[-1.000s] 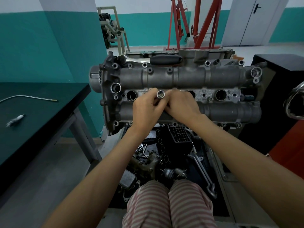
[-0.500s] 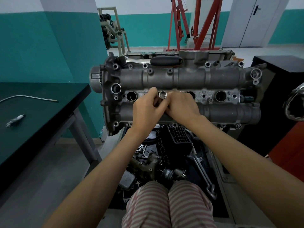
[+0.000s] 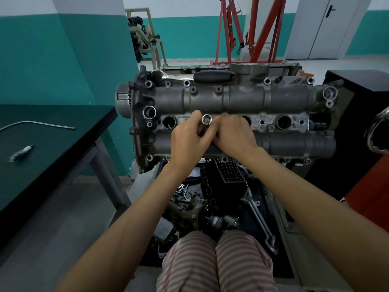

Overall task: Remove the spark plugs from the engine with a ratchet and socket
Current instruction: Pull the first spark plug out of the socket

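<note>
**Both hands on the socket at the second plug well**

Head view: the engine [image 3: 231,106] lies across the middle of the scene, its row of spark plug wells facing the camera. The left hand [image 3: 187,142] and the right hand [image 3: 233,134] meet over the second well from the left, knuckles touching. Between them stands the socket [image 3: 207,119], its open chrome end turned up toward the camera. The left fingers [image 3: 194,118] are curled round the socket's left side, thumb reaching up beside its rim; the right fingers are curled against its right side, so both hands grip it tightly closed. Whether a spark plug sits inside cannot be told. The wells to the left and right of the hands gape dark. The ratchet [image 3: 195,76] lies along the far edge of the engine, black handle to the right, touched by neither hand.

On the dark tabletop [image 3: 63,131] at the left rest a loose spark plug [image 3: 21,153] near the front and a thin bent rod [image 3: 37,124] farther back. Engine parts fill a tray on the floor beneath the engine.

Against the frame half a second earlier, the socket's rim shows a little higher above the fingers; the hands have barely shifted and the ratchet lies as before
</note>
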{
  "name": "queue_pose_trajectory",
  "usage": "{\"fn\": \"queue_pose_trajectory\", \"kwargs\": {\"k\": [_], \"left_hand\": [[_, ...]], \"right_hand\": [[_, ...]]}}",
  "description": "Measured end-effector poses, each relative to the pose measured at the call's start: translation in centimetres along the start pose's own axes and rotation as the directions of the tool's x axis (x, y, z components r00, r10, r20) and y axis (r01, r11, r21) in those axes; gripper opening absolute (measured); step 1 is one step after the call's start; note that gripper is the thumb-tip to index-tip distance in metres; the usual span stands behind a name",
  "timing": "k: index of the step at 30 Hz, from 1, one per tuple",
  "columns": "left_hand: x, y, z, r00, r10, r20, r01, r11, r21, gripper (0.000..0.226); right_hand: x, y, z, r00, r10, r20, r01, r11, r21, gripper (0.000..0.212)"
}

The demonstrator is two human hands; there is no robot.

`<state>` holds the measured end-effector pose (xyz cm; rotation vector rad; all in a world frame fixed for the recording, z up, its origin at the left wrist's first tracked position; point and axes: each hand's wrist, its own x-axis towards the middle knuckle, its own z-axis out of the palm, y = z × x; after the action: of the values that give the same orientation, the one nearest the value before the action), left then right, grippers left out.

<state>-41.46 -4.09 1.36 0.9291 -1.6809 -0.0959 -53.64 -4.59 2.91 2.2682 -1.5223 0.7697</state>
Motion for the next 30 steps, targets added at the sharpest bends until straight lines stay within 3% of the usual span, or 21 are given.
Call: {"fn": "queue_pose_trajectory", "kwargs": {"k": [8,16,24,30], "left_hand": [[-0.12,0.12,-0.06,0.999,-0.044,0.024,0.044,0.999,-0.022,0.03],[0.4,0.0,-0.02,1.0,-0.007,0.031,0.005,0.999,0.054,0.052],[-0.2,0.22,-0.15,0.999,-0.023,0.029,0.023,1.0,0.013,0.029],[0.12,0.19,-0.07,1.0,0.002,0.006,-0.002,0.999,0.035,0.034]], "right_hand": [[-0.1,-0.01,0.2,1.0,-0.001,-0.028,0.003,0.998,0.062,0.029],[0.05,0.13,0.18,1.0,-0.012,0.005,0.012,0.999,-0.031,0.032],[-0.14,0.08,0.5,1.0,-0.01,-0.016,0.01,1.0,-0.024,0.024],[-0.14,-0.11,0.34,0.999,0.022,-0.048,-0.02,0.999,0.031,0.029]]}}
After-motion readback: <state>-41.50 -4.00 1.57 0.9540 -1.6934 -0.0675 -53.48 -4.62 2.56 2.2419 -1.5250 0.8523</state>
